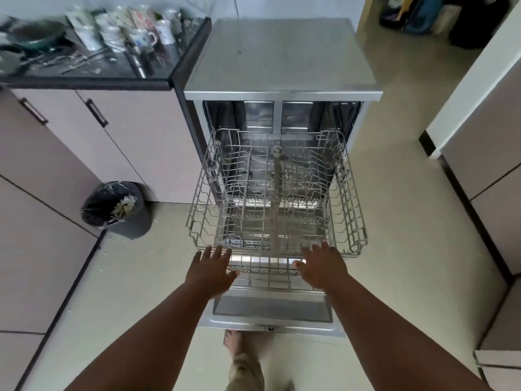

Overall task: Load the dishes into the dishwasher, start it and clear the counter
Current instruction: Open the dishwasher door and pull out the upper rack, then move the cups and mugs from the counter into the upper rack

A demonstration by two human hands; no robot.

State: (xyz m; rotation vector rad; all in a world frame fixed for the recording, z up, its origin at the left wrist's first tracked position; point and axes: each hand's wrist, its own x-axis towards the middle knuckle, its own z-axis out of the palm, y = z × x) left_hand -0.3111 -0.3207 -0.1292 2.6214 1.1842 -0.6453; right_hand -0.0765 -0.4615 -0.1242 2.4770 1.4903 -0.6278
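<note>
Both hands reach with spread, relaxed fingers, grasping nothing — the left hand (212, 270) and right hand (324, 266) sit at the near edge of the pulled-out upper rack (277, 193) of the open dishwasher (282, 60). Dishes (118, 32) stand on the bench (84, 80) — far left, well apart.

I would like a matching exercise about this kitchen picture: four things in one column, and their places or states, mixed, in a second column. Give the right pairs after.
Things:
1. upper rack
2. mugs
3. bin
4. left hand

Places or states:
A. on the floor beside the cabinets, lined with a dark bag
B. pulled out of the dishwasher, no dishes in it
C. open, fingers spread, at the rack's front edge
D. crowded on the dark counter

Pairs: 1-B, 2-D, 3-A, 4-C
</note>
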